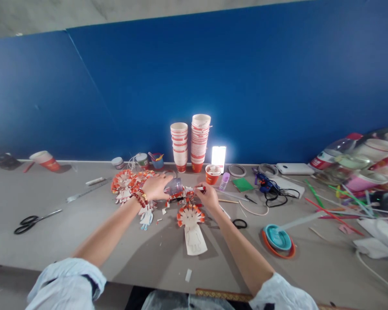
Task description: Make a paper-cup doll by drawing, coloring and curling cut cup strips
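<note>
My left hand (157, 188), with a beaded bracelet at the wrist, is closed around a clear plastic container (174, 186) that lies tilted on its side. My right hand (208, 196) is closed in a pinch near the container's open end; a small dark and red bit shows at its fingertips, too small to name. Between the hands lie cut orange-and-white paper scraps (183, 197). Just below them rests a paper-cup cutout figure (191, 219) with a fringed orange edge and a drawn body. More fringed paper figures (123, 183) lie beside my left hand.
Behind my hands stand two stacks of paper cups (180, 146), a lit phone (218, 159) and a paper cup (212, 175). Scissors (35, 221) lie left. A glue gun (267, 184), a teal lid (278, 237), straws (334, 215) and a bottle (331, 153) are on the right.
</note>
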The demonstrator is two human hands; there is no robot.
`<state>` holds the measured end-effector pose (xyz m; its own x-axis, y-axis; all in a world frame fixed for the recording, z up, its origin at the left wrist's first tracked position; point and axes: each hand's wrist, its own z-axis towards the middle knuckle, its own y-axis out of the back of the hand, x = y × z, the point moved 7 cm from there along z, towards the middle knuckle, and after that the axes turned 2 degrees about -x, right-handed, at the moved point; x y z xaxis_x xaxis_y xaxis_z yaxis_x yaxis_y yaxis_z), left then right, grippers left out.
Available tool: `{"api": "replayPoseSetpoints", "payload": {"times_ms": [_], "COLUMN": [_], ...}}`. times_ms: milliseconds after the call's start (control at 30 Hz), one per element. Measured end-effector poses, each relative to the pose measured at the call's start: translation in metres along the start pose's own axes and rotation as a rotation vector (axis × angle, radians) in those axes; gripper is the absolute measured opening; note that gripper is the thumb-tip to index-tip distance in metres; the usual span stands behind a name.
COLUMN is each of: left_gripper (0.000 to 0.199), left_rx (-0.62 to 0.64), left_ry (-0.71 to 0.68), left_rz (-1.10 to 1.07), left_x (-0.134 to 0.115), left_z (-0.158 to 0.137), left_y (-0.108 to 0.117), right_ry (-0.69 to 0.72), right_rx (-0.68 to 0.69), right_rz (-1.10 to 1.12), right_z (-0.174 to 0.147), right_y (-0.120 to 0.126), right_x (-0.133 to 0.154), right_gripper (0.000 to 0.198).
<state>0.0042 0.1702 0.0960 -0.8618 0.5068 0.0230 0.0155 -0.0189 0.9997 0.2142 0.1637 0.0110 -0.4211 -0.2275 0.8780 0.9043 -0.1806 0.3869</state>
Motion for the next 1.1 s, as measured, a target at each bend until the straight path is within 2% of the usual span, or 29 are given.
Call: {"api": "replayPoseSetpoints", "payload": {"times_ms": [1100], "left_gripper": [0.068], "left_rx": [0.030], "left_ry": [0.012], "left_rz": [0.093], "left_x": [-0.0018], "left_z": [0.0024], "left_y": [-0.0101], "right_ry": [0.017], "right_rx": [0.031], "right_rz": [-0.079], "right_z": [-0.0010], "right_y": [-0.0040], "right_x": [0.0025], "right_gripper": [0.020]}}
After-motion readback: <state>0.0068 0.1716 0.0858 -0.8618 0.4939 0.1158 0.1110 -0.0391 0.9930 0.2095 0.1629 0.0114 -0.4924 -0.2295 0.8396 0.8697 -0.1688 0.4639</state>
